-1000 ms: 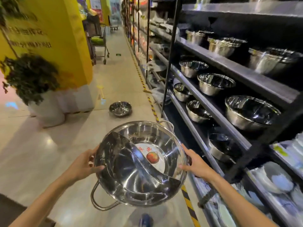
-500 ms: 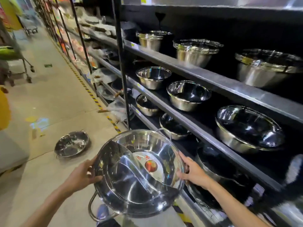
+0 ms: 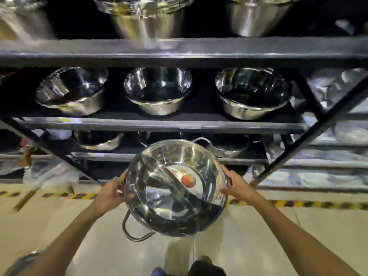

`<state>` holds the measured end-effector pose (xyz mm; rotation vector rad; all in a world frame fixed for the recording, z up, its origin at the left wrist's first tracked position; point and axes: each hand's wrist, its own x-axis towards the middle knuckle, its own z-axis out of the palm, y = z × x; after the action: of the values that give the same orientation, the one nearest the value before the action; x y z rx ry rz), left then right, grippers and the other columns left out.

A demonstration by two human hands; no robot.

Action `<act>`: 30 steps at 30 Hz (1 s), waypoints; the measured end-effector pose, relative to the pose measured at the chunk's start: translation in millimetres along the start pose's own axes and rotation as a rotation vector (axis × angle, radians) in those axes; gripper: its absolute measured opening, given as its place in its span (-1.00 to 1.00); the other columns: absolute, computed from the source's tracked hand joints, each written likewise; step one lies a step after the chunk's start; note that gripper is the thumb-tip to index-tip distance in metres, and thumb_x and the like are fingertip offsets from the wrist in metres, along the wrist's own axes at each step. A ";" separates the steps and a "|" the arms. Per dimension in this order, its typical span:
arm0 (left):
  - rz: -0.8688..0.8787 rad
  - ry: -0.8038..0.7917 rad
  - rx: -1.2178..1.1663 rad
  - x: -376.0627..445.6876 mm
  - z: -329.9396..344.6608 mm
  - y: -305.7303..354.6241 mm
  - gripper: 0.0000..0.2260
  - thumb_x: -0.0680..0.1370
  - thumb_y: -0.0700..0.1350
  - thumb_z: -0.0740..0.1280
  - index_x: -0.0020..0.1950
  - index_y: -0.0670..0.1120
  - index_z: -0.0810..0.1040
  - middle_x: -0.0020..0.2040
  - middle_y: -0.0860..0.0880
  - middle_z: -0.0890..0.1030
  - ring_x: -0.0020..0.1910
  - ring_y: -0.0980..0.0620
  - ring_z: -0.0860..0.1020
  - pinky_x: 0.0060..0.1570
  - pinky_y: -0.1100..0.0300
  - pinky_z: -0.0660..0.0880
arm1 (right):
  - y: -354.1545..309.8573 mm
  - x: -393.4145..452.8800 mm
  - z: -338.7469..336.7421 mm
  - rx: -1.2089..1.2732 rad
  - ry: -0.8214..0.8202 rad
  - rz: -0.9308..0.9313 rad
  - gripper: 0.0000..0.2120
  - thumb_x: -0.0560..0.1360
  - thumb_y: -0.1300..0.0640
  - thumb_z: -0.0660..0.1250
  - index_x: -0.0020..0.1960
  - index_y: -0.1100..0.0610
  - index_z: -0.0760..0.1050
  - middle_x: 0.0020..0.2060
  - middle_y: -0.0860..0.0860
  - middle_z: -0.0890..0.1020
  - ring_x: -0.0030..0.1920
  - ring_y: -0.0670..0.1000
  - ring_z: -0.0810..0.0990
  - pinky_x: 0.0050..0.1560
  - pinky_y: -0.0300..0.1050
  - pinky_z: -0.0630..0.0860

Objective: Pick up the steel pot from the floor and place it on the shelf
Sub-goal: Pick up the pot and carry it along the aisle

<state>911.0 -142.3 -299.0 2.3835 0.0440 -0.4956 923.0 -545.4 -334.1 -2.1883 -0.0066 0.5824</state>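
I hold a wide steel pot (image 3: 175,188) in the air in front of the dark metal shelf (image 3: 159,125). It has a curved divider inside, a round red-and-white sticker on its bottom, and loop handles front and back. My left hand (image 3: 113,194) grips its left rim and my right hand (image 3: 237,185) grips its right rim. The pot tilts toward me, its far rim level with the low shelf board (image 3: 111,156).
The middle shelf carries three steel bowls (image 3: 158,89); larger pots (image 3: 147,18) stand on the board above, and more pans sit on the low board. Yellow-black tape (image 3: 298,204) marks the floor along the rack. Another steel pot's edge (image 3: 23,259) shows at bottom left.
The view has swung right, from looking along the aisle to facing the shelf head-on. The pot stays gripped in both hands and is now closer to the low shelf.
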 end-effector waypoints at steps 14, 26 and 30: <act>-0.027 -0.155 -0.074 76.9 39.4 -79.6 -0.35 0.21 0.04 0.47 0.28 0.08 0.38 -0.01 -0.12 0.56 -0.08 -0.02 0.56 -0.21 0.24 0.58 | 37.5 19.6 70.9 0.137 0.054 0.111 -0.23 0.36 0.29 0.45 0.44 0.13 0.13 0.01 -0.14 0.49 -0.04 -0.42 0.48 -0.09 -0.54 0.37; -0.288 -0.250 -0.351 225.1 169.2 -223.1 -0.80 0.56 -0.21 0.14 -0.10 -0.06 0.54 -0.45 -0.04 0.62 -0.38 -0.01 0.51 -0.60 0.24 0.52 | 176.2 146.5 198.2 0.079 0.210 0.038 -0.41 0.33 0.01 0.47 0.28 0.17 0.37 0.00 -0.16 0.45 -0.10 -0.27 0.54 -0.28 -0.43 0.53; -0.225 -0.266 -0.454 281.6 218.7 -283.4 -0.75 0.40 -0.21 0.41 -0.07 0.15 0.58 -0.10 -0.07 0.58 -0.27 0.05 0.52 -0.39 0.29 0.52 | 230.6 199.8 239.0 0.227 0.255 0.142 -0.68 0.52 0.36 0.22 0.22 0.10 0.41 -0.12 -0.15 0.47 -0.14 -0.17 0.51 -0.30 -0.44 0.54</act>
<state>1051.4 -95.8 -729.7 1.8635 0.2776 -0.8119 958.7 -475.1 -713.6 -2.0354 0.3373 0.3585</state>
